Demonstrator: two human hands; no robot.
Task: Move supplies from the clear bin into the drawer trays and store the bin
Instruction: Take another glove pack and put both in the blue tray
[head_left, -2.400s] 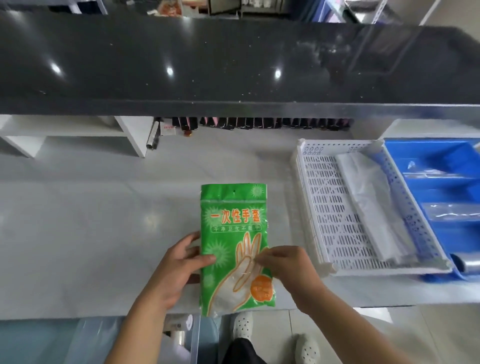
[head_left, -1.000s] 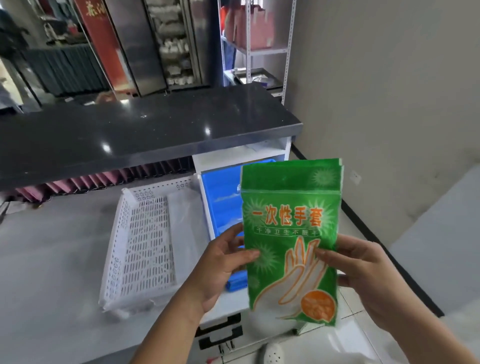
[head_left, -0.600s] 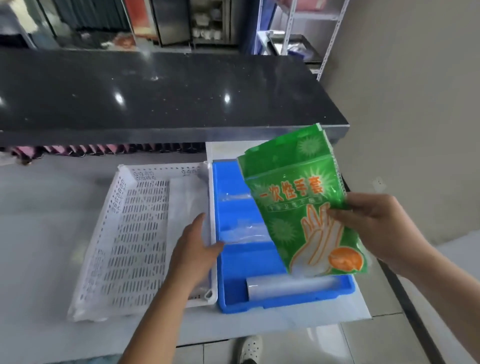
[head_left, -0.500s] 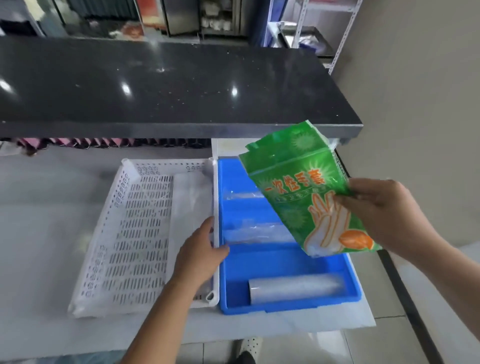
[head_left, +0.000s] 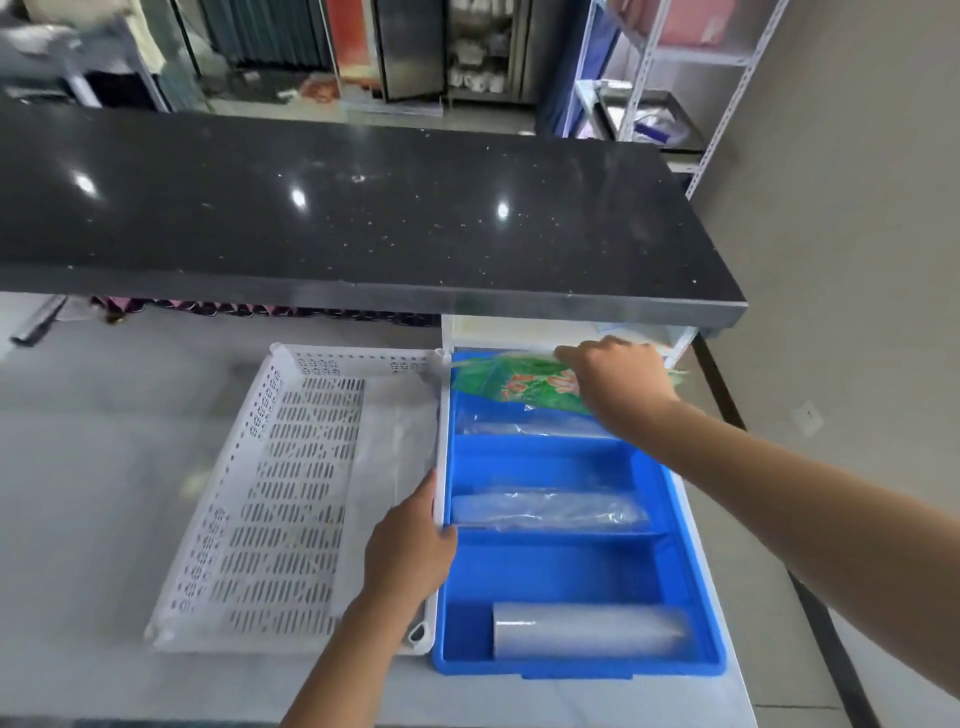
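A blue divided tray (head_left: 691, 551) lies at the right end of the white counter, beside a white perforated tray (head_left: 270, 499). My right hand (head_left: 621, 384) reaches over the blue tray's far compartment and holds a green packet of disposable gloves (head_left: 519, 384), which lies nearly flat there. My left hand (head_left: 410, 551) rests on the right rim of the white tray, fingers curled over its edge. The blue tray's nearer compartments hold clear plastic-wrapped packs (head_left: 545, 512) and a clear roll (head_left: 587, 629). No clear bin is in view.
A black countertop shelf (head_left: 363, 218) overhangs the back of the white counter (head_left: 93, 467). A folded clear plastic sheet (head_left: 395, 467) lies in the white tray. A beige wall is at the right. Metal shelving (head_left: 675, 78) stands behind.
My right hand has carried the green glove packet forward and down into the blue tray's far compartment. My left hand has stayed at the white tray's right rim.
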